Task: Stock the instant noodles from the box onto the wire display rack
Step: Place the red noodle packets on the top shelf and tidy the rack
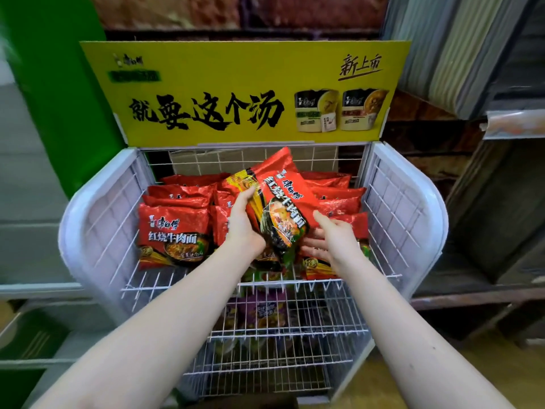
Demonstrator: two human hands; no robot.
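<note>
A white wire display rack [395,208] stands in front of me under a yellow sign. Its top basket holds rows of red instant noodle packs, one lying flat at the front left [174,231]. My left hand [243,222] grips a tilted red noodle pack [283,202] by its left edge, above the middle of the basket. To the right of that pack, my right hand [330,240] has its fingers spread and straight, under and against the pack's lower right side. The box is not in view.
A yellow cardboard sign [244,93] rises behind the basket. A lower wire shelf [295,329] holds purple packs. A green pillar [59,98] stands to the left and dark shelving [486,231] to the right.
</note>
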